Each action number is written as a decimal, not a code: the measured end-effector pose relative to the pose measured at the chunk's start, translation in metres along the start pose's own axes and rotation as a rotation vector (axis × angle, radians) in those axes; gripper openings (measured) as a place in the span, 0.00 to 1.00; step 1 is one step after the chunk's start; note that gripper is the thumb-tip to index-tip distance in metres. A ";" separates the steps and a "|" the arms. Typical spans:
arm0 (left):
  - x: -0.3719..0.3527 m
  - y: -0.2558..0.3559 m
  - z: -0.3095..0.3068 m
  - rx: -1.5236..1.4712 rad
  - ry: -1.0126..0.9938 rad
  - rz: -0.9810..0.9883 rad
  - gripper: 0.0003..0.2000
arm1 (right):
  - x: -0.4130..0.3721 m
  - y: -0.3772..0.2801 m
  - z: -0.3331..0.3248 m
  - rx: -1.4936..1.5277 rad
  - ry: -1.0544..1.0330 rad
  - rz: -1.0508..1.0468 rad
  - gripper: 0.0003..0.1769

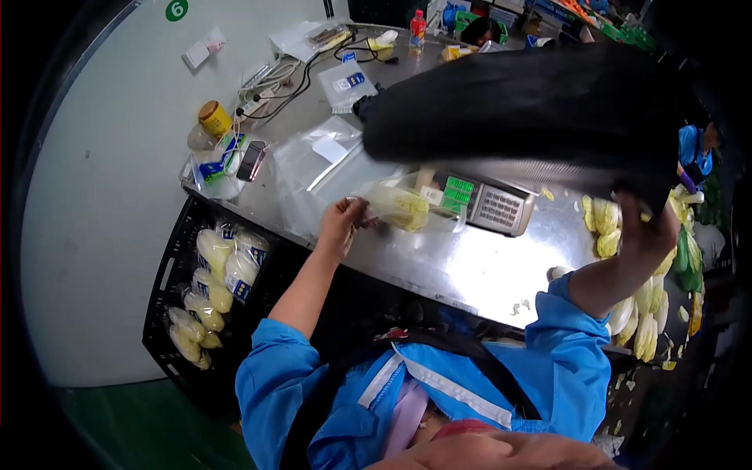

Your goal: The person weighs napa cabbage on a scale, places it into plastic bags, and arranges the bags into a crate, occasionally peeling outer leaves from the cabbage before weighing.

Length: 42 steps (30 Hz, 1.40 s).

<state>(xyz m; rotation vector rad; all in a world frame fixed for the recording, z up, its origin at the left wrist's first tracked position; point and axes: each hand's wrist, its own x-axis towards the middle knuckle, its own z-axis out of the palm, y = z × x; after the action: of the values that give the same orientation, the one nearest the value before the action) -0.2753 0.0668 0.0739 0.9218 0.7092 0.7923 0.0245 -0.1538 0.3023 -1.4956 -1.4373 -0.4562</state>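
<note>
Left hand (341,227) pinches end of clear crinkly bag (399,207) holding pale yellow cabbage, lying on shiny steel table (470,270) against scale (489,205). Right hand (646,231) grips edge of black object (533,110): big, curved, matte, blurred, can't identify; fingertips hidden, scale top covered.

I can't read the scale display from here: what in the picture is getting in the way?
Head view: a blurred black shape near the lens covers the upper right above the scale; the scale's green digits are too small to read; glare whitens the steel table; fisheye bends the edges, corners black.
</note>
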 end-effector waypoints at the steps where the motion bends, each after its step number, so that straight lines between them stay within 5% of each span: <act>1: -0.014 -0.010 0.002 0.043 -0.006 -0.017 0.08 | -0.003 0.011 0.008 0.036 0.074 0.027 0.12; 3: -0.056 -0.040 -0.004 0.076 -0.127 -0.078 0.07 | -0.015 0.041 0.044 -0.232 -0.053 -0.230 0.10; 5: -0.106 -0.073 -0.016 0.043 -0.211 -0.292 0.10 | -0.065 0.077 0.099 -0.412 -0.233 -0.237 0.11; 6: -0.129 -0.092 -0.028 0.122 -0.267 -0.343 0.12 | -0.111 0.088 0.120 -0.326 -0.487 -0.145 0.10; 7: -0.144 -0.109 -0.046 0.341 -0.338 -0.464 0.15 | -0.180 0.101 0.157 -0.136 -0.467 0.002 0.09; 8: -0.155 -0.142 -0.067 0.312 -0.290 -0.474 0.16 | -0.234 0.066 0.185 -0.104 -0.549 0.193 0.07; 11: -0.180 -0.137 -0.054 0.173 -0.044 -0.529 0.14 | -0.295 -0.052 0.216 0.319 -0.806 0.050 0.07; 12: -0.178 -0.151 -0.064 0.162 -0.152 -0.406 0.11 | -0.303 -0.076 0.227 0.330 -0.850 0.031 0.06; 13: -0.181 -0.127 -0.041 0.193 -0.047 -0.403 0.09 | -0.310 -0.092 0.232 0.338 -0.892 0.007 0.06; 15: -0.180 -0.140 -0.053 0.081 0.014 -0.511 0.08 | -0.312 -0.098 0.236 0.185 -0.978 -0.099 0.08; 20: -0.176 -0.165 -0.054 0.042 -0.018 -0.421 0.07 | -0.312 -0.098 0.224 -0.070 -1.110 -0.300 0.08; 25: -0.169 -0.176 -0.055 0.099 0.000 -0.273 0.09 | -0.305 -0.091 0.209 0.097 -0.959 -0.395 0.07; 27: -0.162 -0.176 -0.055 0.232 -0.061 -0.207 0.10 | -0.307 -0.091 0.204 0.109 -0.895 -0.154 0.06; 30: -0.164 -0.160 -0.052 0.256 -0.142 -0.214 0.10 | -0.260 -0.139 0.168 0.555 -0.788 0.555 0.13; 32: -0.170 -0.160 -0.057 0.152 -0.253 -0.031 0.11 | -0.208 -0.181 0.116 0.952 -0.781 0.304 0.21; 33: -0.159 -0.181 -0.073 -0.068 -0.183 -0.415 0.11 | -0.181 -0.193 0.092 1.116 -0.854 0.038 0.23; 36: -0.168 -0.156 -0.054 0.233 -0.165 -0.355 0.11 | -0.157 -0.225 0.065 1.663 -0.767 -0.226 0.22; 38: -0.168 -0.156 -0.051 0.222 -0.143 -0.350 0.11 | -0.150 -0.226 0.064 1.638 -0.678 -0.459 0.20; 39: -0.167 -0.159 -0.053 0.207 -0.143 -0.342 0.11 | -0.151 -0.216 0.070 1.509 -0.624 -0.405 0.13; 40: -0.162 -0.172 -0.062 0.119 -0.152 -0.353 0.11 | -0.168 -0.211 0.080 1.478 -0.513 0.017 0.11; 42: -0.181 -0.130 -0.035 0.135 -0.193 -0.159 0.11 | -0.199 -0.178 0.134 0.647 -0.366 0.122 0.02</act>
<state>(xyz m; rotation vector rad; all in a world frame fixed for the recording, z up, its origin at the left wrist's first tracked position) -0.3616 -0.1179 -0.0223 1.0346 0.6627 0.5125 -0.2301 -0.1833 0.1480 -1.1505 -1.5586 0.3570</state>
